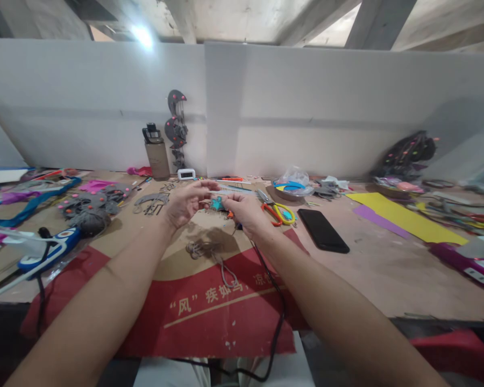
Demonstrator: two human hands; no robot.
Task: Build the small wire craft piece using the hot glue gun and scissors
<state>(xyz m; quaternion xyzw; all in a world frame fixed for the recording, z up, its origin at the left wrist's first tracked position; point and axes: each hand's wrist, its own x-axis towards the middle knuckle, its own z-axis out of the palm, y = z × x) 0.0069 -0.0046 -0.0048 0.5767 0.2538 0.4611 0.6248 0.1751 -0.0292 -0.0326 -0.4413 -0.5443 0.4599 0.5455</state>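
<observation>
Over the cardboard, my two hands are close together in front of me. My right hand (245, 210) has its thumb and fingers pinched at a small teal star-shaped piece (216, 203). On the other side of the star, my left hand (189, 203) has curled fingers pressed together; what they grip is too small to make out. Beneath the hands, a loose tangle of grey yarn (205, 250) lies on the red and brown cardboard (210, 322). Scissors (275, 207) with orange and yellow handles lie just right of my right hand.
A black phone (323, 230) lies to the right, near yellow sheets (407, 217) and a purple glue gun (463, 264). On the left are a blue glue gun (50, 250) and grey felt pieces (91, 207). A bottle (156, 156) stands by the white partition (306, 102). A black cord (282, 306) crosses the cardboard.
</observation>
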